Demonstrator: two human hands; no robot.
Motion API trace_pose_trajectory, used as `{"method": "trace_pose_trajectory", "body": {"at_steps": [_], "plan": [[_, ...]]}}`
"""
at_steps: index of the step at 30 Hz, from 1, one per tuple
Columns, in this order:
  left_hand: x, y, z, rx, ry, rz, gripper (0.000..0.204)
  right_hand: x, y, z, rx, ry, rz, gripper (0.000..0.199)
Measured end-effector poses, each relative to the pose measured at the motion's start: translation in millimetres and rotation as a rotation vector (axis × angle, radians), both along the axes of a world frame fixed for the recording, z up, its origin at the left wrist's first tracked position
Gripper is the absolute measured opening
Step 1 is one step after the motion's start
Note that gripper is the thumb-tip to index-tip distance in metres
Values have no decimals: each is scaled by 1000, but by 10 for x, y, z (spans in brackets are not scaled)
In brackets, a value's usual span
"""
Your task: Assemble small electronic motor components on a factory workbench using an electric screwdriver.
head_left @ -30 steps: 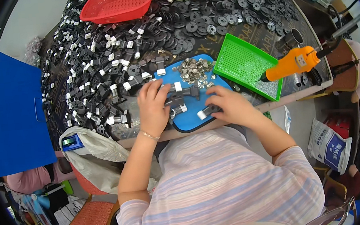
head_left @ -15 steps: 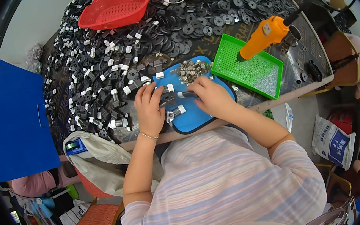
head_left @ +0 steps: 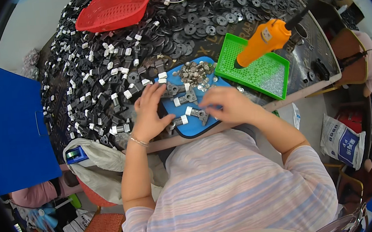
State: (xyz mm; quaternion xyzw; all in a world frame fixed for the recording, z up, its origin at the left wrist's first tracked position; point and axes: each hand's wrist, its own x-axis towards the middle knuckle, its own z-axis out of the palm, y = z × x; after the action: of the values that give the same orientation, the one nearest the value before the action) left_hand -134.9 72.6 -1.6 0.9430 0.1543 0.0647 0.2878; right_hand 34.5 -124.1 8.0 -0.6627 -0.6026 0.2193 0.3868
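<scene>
Hands on blue mat (head_left: pixel 196 128): your left hand (head_left: pixel 150 112) lies spread, fingers wide, on grey brackets (head_left: pixel 179 94); your right hand (head_left: pixel 225 105) pinches near a bracket, grip unclear. Washer pile (head_left: pixel 193 73) lies just beyond.

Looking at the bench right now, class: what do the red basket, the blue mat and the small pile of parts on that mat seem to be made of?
Red basket: likely moulded plastic, matte, with an even perforated mesh wall.
Blue mat: probably rubber or foam, flat, dull, with a dark bound edge.
Small pile of parts: apparently metal, silvery grey and glinting; too small to tell more.
</scene>
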Motion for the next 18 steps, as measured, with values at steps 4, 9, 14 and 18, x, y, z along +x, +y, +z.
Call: {"method": "trace_pose_trajectory", "body": {"at_steps": [4,9,14,18], "plan": [[-66,20,-142,78,-116,133,62,66,464,-104,-71,-121,-133,13],[25,-51,-239,269,-187,170,48,24,829,-216,-102,-288,-171,17],[-56,-70,-212,313,-265,170,34,113,860,-44,-469,-332,-61,23],[-164,-112,-187,332,-186,144,25,117,728,22,-309,-356,-74,19]]}}
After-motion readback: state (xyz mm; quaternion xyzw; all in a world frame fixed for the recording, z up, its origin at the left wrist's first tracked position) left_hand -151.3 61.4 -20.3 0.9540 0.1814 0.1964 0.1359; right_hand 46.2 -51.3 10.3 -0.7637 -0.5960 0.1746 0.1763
